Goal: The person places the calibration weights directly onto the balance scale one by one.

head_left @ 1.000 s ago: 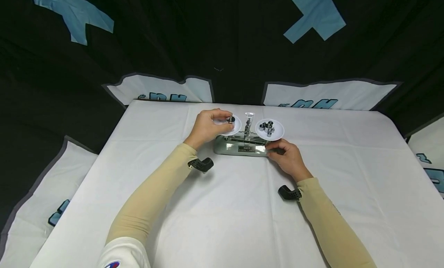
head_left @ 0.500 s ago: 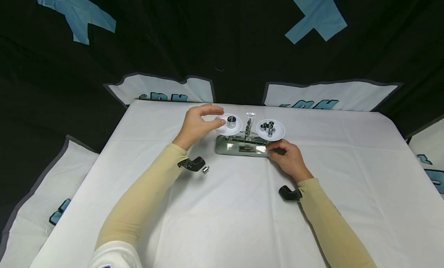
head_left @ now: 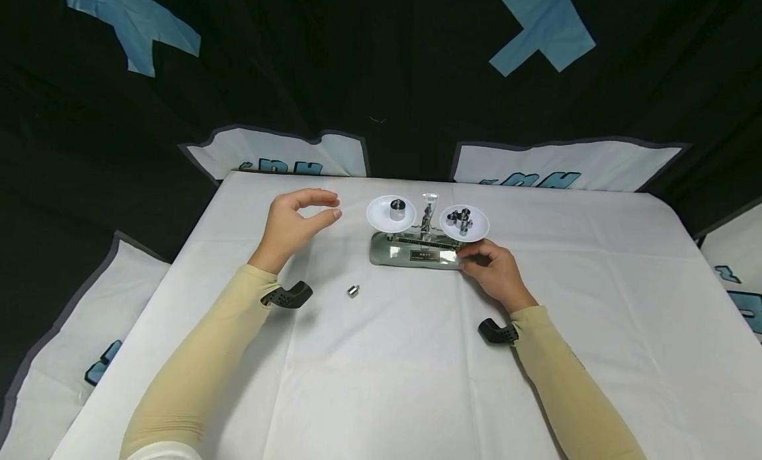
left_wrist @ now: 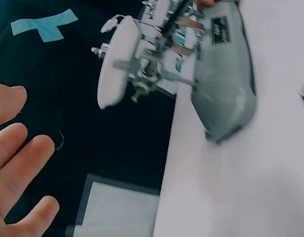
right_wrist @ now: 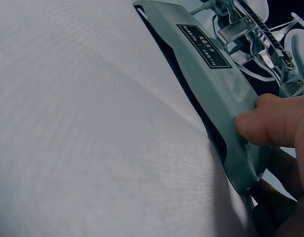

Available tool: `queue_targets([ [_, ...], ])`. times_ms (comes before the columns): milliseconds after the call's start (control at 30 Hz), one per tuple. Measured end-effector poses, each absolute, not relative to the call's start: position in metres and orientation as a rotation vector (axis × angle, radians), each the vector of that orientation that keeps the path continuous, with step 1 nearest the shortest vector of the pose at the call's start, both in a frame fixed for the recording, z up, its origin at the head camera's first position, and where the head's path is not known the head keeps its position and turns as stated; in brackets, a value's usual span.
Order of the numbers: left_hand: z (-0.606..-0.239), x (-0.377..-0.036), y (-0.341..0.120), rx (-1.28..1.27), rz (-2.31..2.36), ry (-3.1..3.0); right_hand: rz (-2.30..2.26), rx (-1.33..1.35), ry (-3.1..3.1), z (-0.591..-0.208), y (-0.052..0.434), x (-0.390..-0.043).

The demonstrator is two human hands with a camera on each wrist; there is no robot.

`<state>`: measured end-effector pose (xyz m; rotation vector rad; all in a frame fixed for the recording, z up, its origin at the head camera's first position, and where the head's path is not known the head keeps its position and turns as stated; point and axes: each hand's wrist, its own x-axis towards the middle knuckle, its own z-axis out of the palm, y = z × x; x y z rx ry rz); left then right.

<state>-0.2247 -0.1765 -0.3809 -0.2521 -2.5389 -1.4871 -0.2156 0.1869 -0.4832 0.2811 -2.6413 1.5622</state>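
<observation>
surface (head_left: 417, 354): white cloth, carries everything.
balance (head_left: 417, 251): grey base, mid-surface, far side; probably steadied by the right grip while loaded.
right hand (head_left: 491, 271): grip closed on the base's right end, thumb on the front edge, wrist low on the cloth.
left hand (head_left: 294, 225): raised left of the balance, fingers loosely curved, holding nothing.
left pan (head_left: 391, 213): one weight (head_left: 397, 210) upright.
right pan (head_left: 464, 222): several small weights (head_left: 460, 220) clustered.
loose weight (head_left: 354, 291): on the cloth, near the left wrist.
</observation>
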Motion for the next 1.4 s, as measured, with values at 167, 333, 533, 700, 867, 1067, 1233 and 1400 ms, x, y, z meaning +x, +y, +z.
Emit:
queue_targets([
  [167, -0.388, -0.211, -0.192, -0.173, -1.449, -2.654, 1.569, 0.279, -2.638, -0.484, 0.187, -0.216],
  [333, -0.398, -0.204, -0.2, -0.167, -1.429, -2.717, 1.561, 0.273, -2.647, -0.484, 0.187, -0.216],
  [533, -0.413, -0.198, -0.199, -0.2, -1.391, -2.792, 1.571, 0.273, -2.643, -0.484, 0.187, -0.216],
  [700, -0.422, -0.194, -0.194, -0.249, -1.376, -2.824, 1.575, 0.273, -2.641, -0.484, 0.186, -0.216],
  [867, -0.427, -0.191, -0.191, -0.273, -1.386, -2.828, 1.544, 0.266, -2.648, -0.484, 0.187, -0.215],
  [1067, -0.438, -0.186, -0.189, -0.288, -1.376, -2.827, 1.541, 0.263, -2.654, -0.483, 0.187, -0.216],
  [1233, -0.446, -0.181, -0.185, -0.344, -1.352, -2.818, 1.576, 0.256, -2.652, -0.482, 0.186, -0.215],
  [1400, -0.453, -0.176, -0.177, -0.428, -1.218, -2.852, 1.583, 0.251, -2.65, -0.482, 0.186, -0.215],
])
